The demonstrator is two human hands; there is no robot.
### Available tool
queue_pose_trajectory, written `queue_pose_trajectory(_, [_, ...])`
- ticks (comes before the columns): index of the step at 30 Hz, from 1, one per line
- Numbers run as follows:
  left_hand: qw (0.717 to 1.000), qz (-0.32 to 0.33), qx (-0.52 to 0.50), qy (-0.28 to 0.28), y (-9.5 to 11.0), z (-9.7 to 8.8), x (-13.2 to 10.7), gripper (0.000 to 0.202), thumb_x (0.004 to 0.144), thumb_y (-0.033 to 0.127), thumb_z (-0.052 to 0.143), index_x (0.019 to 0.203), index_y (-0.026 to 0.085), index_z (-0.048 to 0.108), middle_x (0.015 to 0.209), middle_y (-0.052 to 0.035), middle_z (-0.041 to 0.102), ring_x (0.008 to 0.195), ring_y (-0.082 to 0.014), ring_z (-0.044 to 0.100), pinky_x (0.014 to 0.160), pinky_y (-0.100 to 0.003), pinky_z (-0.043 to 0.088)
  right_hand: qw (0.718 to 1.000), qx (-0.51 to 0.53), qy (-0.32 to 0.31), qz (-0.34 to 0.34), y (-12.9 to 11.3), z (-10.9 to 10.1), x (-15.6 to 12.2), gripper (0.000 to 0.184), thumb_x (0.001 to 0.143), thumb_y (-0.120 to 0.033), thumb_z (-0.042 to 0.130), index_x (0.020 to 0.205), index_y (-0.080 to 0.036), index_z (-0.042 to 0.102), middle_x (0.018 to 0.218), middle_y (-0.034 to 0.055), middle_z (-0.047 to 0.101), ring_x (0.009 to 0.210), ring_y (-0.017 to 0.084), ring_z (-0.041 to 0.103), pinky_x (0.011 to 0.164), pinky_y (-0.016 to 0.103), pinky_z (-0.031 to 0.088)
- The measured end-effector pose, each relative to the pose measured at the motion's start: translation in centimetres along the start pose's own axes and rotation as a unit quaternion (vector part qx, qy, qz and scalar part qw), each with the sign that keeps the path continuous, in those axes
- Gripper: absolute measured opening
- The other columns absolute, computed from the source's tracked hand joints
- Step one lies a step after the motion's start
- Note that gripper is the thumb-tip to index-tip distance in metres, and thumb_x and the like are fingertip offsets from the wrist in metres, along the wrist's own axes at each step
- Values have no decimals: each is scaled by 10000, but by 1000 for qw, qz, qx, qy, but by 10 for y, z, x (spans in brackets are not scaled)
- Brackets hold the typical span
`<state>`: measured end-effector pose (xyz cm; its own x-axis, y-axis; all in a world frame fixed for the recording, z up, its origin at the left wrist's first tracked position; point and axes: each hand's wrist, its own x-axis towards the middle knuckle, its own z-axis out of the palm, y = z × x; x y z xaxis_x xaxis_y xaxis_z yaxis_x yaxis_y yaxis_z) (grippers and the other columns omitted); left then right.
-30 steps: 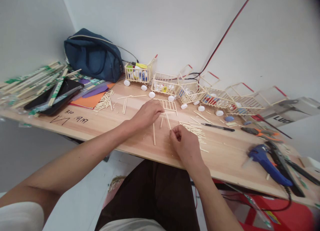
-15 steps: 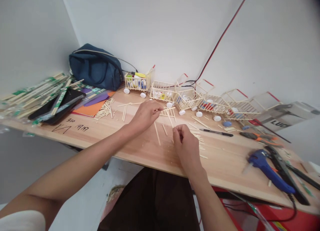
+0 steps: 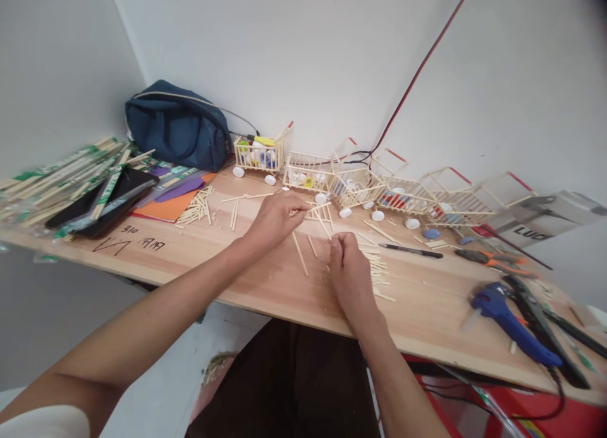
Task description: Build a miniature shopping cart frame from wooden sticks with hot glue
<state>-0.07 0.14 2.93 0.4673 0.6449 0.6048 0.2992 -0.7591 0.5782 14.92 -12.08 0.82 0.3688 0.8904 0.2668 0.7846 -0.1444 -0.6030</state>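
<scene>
My left hand [image 3: 279, 218] is closed in a pinch above the middle of the table, on a thin wooden stick [image 3: 318, 206] that points right. Nearer the front edge, my right hand [image 3: 349, 272] is curled closed, its fingertips on another wooden stick [image 3: 324, 222] that slants up and away to meet the first. Behind this crossing lies a small flat arrangement of sticks, partly covered by my left hand. Loose sticks [image 3: 300, 253] lie between my hands, and a bunch of cut sticks [image 3: 378, 268] sits partly behind my right hand.
Several miniature stick carts [image 3: 309, 169] with white wheels line the wall. A blue bag [image 3: 177, 125], packaged chopsticks [image 3: 76, 172] and a pile of short sticks [image 3: 196, 207] occupy the left. Rightward are a pen [image 3: 410, 251], pliers [image 3: 488, 258] and a blue glue gun [image 3: 516, 327].
My hands have barely shifted; the right hand is slightly higher, and both keep their pinch. The view has turned very slightly.
</scene>
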Motion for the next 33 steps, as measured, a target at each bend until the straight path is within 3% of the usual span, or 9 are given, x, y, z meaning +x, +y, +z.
queue_pose_trajectory(11, [992, -96, -85, 8, 3, 3, -2, 138, 736, 90, 667, 769, 170, 774, 767, -9, 761, 689, -123, 648, 655, -231, 482, 1000, 10, 6, -20, -3, -2, -3, 238, 974, -348, 363, 899, -238, 560, 670, -8, 589, 627, 189, 541, 647, 272, 333])
queue_pose_trajectory(33, [990, -101, -98, 1, 2, 2, -3, 115, 717, 104, 680, 746, 160, 776, 749, -20, 753, 653, -118, 631, 611, -222, 470, 999, -8, 1, -37, -2, 0, -3, 247, 972, -320, 325, 868, -240, 534, 645, -9, 557, 616, 193, 528, 630, 275, 316])
